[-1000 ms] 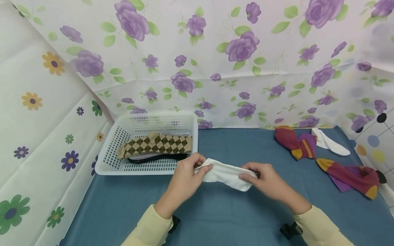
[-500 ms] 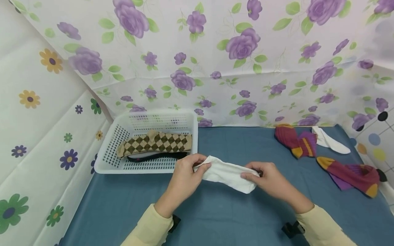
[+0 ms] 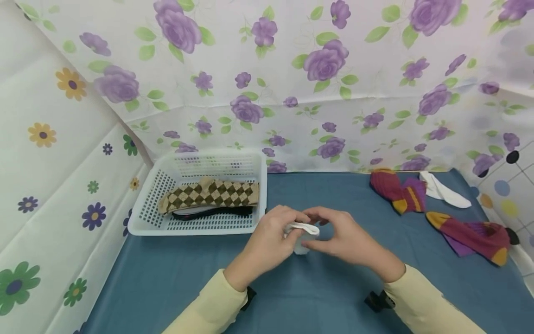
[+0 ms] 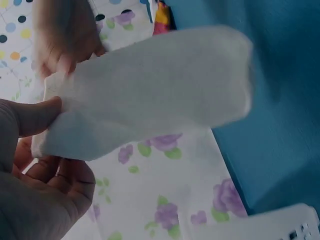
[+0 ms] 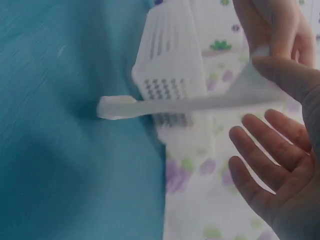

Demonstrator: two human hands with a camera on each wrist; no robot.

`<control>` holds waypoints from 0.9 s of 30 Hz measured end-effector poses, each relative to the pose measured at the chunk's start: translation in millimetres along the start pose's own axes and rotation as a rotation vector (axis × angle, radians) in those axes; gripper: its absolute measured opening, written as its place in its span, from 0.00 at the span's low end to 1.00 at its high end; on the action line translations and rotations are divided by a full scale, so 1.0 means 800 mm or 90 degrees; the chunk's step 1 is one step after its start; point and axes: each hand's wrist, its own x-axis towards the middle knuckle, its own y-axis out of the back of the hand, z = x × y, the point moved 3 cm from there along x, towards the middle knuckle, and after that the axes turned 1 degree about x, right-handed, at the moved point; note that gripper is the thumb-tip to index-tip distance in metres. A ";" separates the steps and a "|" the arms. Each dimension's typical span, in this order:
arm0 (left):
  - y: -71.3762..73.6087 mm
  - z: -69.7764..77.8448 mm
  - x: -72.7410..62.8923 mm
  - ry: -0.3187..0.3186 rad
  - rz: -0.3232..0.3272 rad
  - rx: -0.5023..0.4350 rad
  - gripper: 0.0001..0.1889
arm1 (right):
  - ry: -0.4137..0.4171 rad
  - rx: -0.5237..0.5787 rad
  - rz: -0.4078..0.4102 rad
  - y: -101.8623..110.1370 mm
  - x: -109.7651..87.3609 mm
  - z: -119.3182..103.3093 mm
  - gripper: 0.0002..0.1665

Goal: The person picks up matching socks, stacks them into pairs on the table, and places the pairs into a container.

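We note passage over blue cloth [image 3: 321, 190] right of the basket [image 3: 192, 230]; left hand [image 3: 269, 239] and white sock [image 4: 160, 80] crowd its near-right corner, curtain [image 3: 283, 60] its back

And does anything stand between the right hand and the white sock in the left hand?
Nothing visible does. The right hand is close to the white sock, though whether it touches is unclear. The left hand pinches only one end, leaving the other free.

Head view bright, even, fairly sharp; soft shadows on bench [image 3: 317, 297]. L wrist view dimmer, R hand [image 4: 65, 37] motion-blurred. R wrist view hazy, white sock [image 5: 185, 104] & basket [image 5: 167, 65] v. blurry.
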 end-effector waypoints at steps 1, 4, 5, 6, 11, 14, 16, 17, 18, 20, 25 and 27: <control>-0.003 0.002 0.001 -0.016 0.001 0.008 0.09 | 0.015 0.000 0.001 -0.001 0.003 -0.005 0.25; -0.013 0.006 0.003 -0.045 0.028 0.014 0.15 | 0.037 -0.018 0.028 0.000 0.005 -0.016 0.25; -0.016 0.007 0.002 -0.046 0.039 0.013 0.19 | 0.034 -0.024 0.038 0.001 0.005 -0.018 0.27; -0.019 0.007 0.001 -0.041 0.052 0.008 0.25 | 0.030 -0.030 0.046 0.002 0.005 -0.019 0.29; -0.031 -0.005 -0.004 0.049 0.074 -0.079 0.51 | 0.025 -0.034 0.067 0.008 0.005 -0.017 0.36; -0.039 -0.016 -0.001 0.118 0.041 -0.118 0.51 | 0.037 0.005 0.072 0.010 0.005 -0.013 0.28; -0.045 -0.024 0.000 0.157 0.001 -0.125 0.41 | 0.049 0.052 0.075 0.012 0.003 -0.011 0.20; -0.048 -0.028 0.000 0.173 -0.021 -0.125 0.34 | 0.058 0.070 0.081 0.013 0.003 -0.011 0.17; -0.051 -0.032 0.000 0.184 -0.040 -0.122 0.27 | 0.064 0.086 0.087 0.015 0.003 -0.011 0.15; -0.054 -0.038 -0.001 0.203 -0.064 -0.133 0.14 | 0.080 0.110 0.107 0.019 0.002 -0.011 0.11; -0.052 -0.051 -0.005 0.225 -0.071 -0.170 0.07 | 0.064 0.173 0.170 0.036 -0.003 -0.021 0.09; -0.050 -0.055 -0.007 0.231 -0.069 -0.174 0.07 | 0.039 0.203 0.198 0.044 -0.007 -0.026 0.07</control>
